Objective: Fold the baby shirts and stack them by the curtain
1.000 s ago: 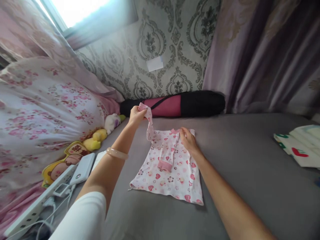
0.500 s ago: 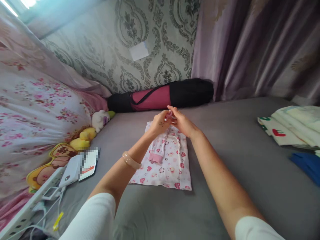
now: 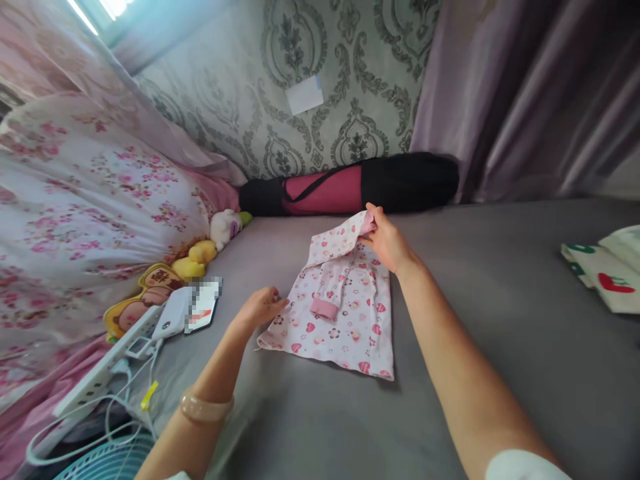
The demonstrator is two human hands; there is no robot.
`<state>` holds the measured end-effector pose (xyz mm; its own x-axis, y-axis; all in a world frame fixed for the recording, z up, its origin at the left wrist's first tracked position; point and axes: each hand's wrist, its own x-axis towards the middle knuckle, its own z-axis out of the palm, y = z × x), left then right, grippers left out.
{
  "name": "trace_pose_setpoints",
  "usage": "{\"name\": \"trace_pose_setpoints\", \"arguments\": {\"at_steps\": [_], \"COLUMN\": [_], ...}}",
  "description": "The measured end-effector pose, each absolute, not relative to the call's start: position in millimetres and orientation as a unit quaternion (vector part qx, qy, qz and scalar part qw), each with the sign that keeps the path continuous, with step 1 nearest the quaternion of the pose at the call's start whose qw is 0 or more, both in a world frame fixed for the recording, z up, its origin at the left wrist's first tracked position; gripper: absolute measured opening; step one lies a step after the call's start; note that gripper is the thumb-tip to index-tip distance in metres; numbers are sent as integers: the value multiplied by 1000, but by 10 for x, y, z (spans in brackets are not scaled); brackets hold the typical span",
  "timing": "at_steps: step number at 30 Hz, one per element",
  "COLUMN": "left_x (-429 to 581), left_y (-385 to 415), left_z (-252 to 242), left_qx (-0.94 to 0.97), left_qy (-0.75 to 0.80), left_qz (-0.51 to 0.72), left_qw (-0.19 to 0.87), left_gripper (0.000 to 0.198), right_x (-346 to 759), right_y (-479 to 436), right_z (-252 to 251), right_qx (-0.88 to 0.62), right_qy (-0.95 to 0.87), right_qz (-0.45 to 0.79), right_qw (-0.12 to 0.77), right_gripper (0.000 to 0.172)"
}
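Observation:
A child's long-sleeved shirt (image 3: 345,340), white with pink hearts and flowers, lies on the grey bed sheet. One sleeve is laid over its body, with the pink cuff (image 3: 324,308) near the middle. My right hand (image 3: 390,243) pinches the other sleeve (image 3: 333,241) by its cuff at the far end, lifting it and drawing it across to the right. At the shirt's left edge is my left hand (image 3: 263,307), fingers curled in and fingertips against the fabric. A pale bangle (image 3: 206,407) circles my left wrist.
A black and dark-red long bag (image 3: 325,190) lies along the wall. To the left are plush toys (image 3: 195,260), a phone (image 3: 203,310), a white power strip (image 3: 107,363) with cables and a blue basket (image 3: 113,460). Folded cloth (image 3: 613,280) lies far right.
My hands, together over the far end before, have parted. The left came down to the shirt's left edge; the right now holds the sleeve stretched by its cuff. The view has shifted left.

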<state>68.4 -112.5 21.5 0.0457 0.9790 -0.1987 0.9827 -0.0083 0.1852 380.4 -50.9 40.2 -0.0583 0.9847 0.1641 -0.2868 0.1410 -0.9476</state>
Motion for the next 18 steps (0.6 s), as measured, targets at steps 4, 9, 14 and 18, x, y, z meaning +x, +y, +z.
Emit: {"name": "trace_pose_setpoints", "arguments": {"at_steps": [4, 9, 14, 18], "left_x": [696, 876, 1136, 1344], "left_y": [-1315, -1460, -1668, -1767], "left_z": [133, 138, 219, 215], "left_qx": [698, 743, 765, 777], "left_qy": [690, 653, 630, 618], "left_qz": [9, 103, 105, 66], "left_qw": [189, 104, 86, 98], "left_gripper": [20, 13, 16, 19], "right_x": [3780, 3849, 3995, 4115], "right_y": [-527, -515, -512, -530], "right_z": [431, 459, 490, 490], "right_qx": [-370, -334, -342, -333], "right_qy": [-515, -488, -459, -411], "right_qz": [513, 504, 496, 512], "right_qw": [579, 629, 653, 677], "right_gripper": [71, 64, 64, 62]}}
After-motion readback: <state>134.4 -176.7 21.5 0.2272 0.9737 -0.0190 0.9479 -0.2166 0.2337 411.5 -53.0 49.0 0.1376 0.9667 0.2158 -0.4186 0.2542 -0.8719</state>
